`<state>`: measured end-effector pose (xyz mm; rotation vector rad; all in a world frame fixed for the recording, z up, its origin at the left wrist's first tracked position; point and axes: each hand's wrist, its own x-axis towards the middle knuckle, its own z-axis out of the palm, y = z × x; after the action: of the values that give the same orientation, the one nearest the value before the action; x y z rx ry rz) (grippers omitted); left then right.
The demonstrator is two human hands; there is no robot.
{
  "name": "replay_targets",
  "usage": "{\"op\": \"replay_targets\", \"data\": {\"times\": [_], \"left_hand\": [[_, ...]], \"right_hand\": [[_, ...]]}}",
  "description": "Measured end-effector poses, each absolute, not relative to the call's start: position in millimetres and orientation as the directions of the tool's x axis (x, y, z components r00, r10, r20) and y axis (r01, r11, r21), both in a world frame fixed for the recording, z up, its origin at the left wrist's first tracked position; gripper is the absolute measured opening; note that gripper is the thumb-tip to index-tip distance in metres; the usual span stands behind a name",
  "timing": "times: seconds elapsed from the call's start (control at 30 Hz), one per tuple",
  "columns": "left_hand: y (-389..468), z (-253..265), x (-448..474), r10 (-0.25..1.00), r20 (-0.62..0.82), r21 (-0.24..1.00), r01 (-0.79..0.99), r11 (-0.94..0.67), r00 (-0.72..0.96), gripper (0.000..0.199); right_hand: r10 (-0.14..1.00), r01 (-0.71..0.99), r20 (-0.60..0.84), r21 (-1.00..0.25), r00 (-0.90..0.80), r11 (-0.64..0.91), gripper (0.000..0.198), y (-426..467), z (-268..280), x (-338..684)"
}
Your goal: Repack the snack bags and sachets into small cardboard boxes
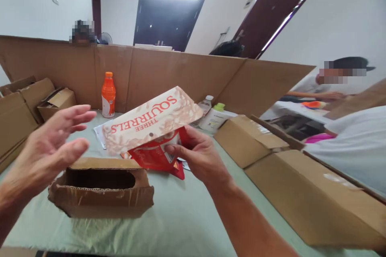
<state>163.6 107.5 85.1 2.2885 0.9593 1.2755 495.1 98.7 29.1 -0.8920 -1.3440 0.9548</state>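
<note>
My right hand (199, 152) grips a red and cream snack bag (153, 118) printed "THREE SQUIRRELS"; the lettering is upside down from my side. The thumb presses on its red lower part, and the bag is tilted above the table. To the left, my left hand (60, 144) is raised with its fingers apart, touching nothing. Below the left hand and the bag stands a torn cardboard box (111, 200) with a long opening in its top. Partly hidden behind the snack bag, other flat packets lie on the table.
An orange bottle (108, 96) stands near the cardboard partition (169, 72). A white bottle with a green cap (213, 118) and a clear bottle (206, 106) are behind the bag. Cardboard boxes (262, 136) line the right; more boxes (21, 116) stand left. Another person (356, 140) is at right.
</note>
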Motion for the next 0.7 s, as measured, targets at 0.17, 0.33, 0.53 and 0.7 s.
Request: {"op": "replay_targets", "data": {"times": [0.17,0.33,0.53,0.7], "left_hand": [[110,93,214,0.814,0.421,0.846,0.150,-0.512,0.400,0.049],[102,93,217,0.788,0.545,0.779,0.173,-0.602,0.287,0.028],[94,102,222,0.692,0.597,0.655,0.251,-0.712,0.405,0.011],[95,107,225,0.575,0.644,0.536,0.239,-0.809,0.505,0.010]], "right_hand": [[0.886,0.036,0.464,-0.885,0.008,0.464,0.041,77,38,473],[0.881,-0.162,0.454,-0.887,-0.133,0.432,0.047,74,50,475],[0.869,-0.125,0.437,-0.899,-0.232,0.419,0.056,68,85,483],[0.868,0.108,0.381,-0.895,-0.318,0.432,0.037,67,100,476]]}}
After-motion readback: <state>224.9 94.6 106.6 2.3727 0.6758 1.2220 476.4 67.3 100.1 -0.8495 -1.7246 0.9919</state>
